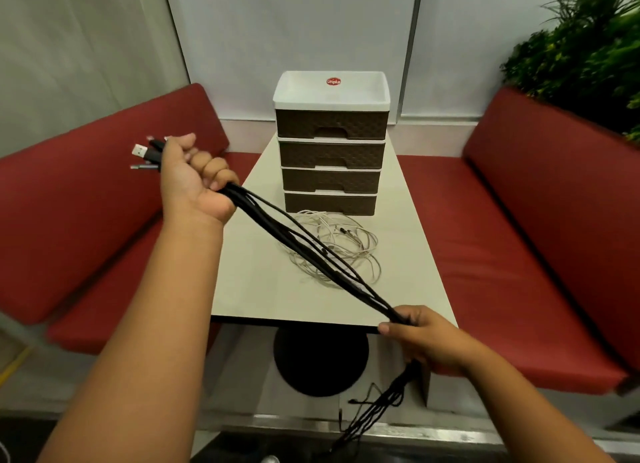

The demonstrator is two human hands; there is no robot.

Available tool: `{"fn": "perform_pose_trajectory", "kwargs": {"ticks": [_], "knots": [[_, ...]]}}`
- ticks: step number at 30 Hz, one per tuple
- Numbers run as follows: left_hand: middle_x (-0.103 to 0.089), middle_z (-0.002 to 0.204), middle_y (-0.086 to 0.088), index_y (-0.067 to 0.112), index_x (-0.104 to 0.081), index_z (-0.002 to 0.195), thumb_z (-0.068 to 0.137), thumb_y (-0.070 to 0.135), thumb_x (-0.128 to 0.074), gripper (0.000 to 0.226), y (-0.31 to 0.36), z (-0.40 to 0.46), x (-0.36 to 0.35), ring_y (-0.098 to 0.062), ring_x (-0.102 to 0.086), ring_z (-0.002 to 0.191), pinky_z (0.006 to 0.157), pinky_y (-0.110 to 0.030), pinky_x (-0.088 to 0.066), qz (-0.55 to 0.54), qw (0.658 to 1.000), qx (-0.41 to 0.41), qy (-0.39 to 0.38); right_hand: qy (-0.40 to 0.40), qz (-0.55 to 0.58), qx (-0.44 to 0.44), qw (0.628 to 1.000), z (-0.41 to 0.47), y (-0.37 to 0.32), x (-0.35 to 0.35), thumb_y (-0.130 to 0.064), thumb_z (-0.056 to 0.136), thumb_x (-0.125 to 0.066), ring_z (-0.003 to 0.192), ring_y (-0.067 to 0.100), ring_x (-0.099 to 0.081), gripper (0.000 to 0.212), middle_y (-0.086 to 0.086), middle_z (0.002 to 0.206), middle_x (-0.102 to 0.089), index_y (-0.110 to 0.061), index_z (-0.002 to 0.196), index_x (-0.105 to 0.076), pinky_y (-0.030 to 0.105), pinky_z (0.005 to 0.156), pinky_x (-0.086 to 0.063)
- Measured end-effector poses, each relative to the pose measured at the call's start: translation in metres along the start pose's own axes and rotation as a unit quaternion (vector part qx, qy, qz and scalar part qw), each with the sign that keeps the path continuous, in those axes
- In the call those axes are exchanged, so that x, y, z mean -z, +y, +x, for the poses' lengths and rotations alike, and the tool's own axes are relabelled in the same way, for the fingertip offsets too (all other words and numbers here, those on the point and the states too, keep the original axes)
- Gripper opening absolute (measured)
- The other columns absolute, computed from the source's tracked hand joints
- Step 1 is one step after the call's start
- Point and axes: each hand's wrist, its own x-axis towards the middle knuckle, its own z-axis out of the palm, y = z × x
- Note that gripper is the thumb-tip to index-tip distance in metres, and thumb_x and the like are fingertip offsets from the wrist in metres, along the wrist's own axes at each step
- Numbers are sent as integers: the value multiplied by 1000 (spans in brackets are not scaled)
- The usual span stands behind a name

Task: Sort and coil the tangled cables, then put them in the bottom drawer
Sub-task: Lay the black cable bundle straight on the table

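White cable tangle right before the closed bottom drawer; bare table leftward.

Matt black cables, woven-textured brown plastic drawers, smooth glossy table, red cloth cushions.

Red benches; white table; plant

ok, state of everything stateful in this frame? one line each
left hand: gripping the black cables near their plug ends
right hand: holding the same bundle lower down
black cables: stretched between the hands, tails hanging below the table edge, uncoiled
white cables: loose tangle on the table
drawer unit: all four drawers closed
bottom drawer: closed
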Motion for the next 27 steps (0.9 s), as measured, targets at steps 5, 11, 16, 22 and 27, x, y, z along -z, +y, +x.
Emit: {"fn": "perform_pose_trajectory", "kwargs": {"ticks": [5,11,16,22,27], "knots": [[-14,42,6,21,-26,45,90,17,-48,50,-23,23,52,-8,-12,32,30,-17,-12,-34,997,28,70,83,-228,-36,970,4,-6,60,-24,90,-68,49,14,-36,34,0,56,-33,-16,65,-46,25,47,-32],[-15,41,6,21,-25,45,92,18,-46,51,-53,40,84,-8,-13,31,31,-16,-13,-53,993,51,92,176,-462,-28,869,27,-33,102,-29,87,-65,50,15,-42,25,-3,52,-46,-14,69,-57,32,51,-30],[-15,43,6,22,-23,50,86,15,-50,45,-67,58,115,-8,-14,33,31,-17,-16,-57,989,63,118,222,-538,-37,813,53,-33,100,-27,83,-60,63,27,-56,15,4,62,-58,-16,74,-59,34,52,-39],[-15,44,5,22,-24,49,77,14,-55,42,-57,83,170,-8,-14,33,32,-17,-16,-38,980,47,191,134,-537,-67,830,97,3,67,-34,87,-58,63,21,-50,26,-4,58,-49,-25,66,-47,28,48,-30],[-16,46,6,22,-29,47,86,17,-54,46,-38,101,215,-8,-15,36,34,-15,-16,-32,968,31,245,121,-561,-32,818,129,21,36,-37,87,-59,67,23,-54,15,-2,66,-57,-24,79,-57,31,55,-32]]}}
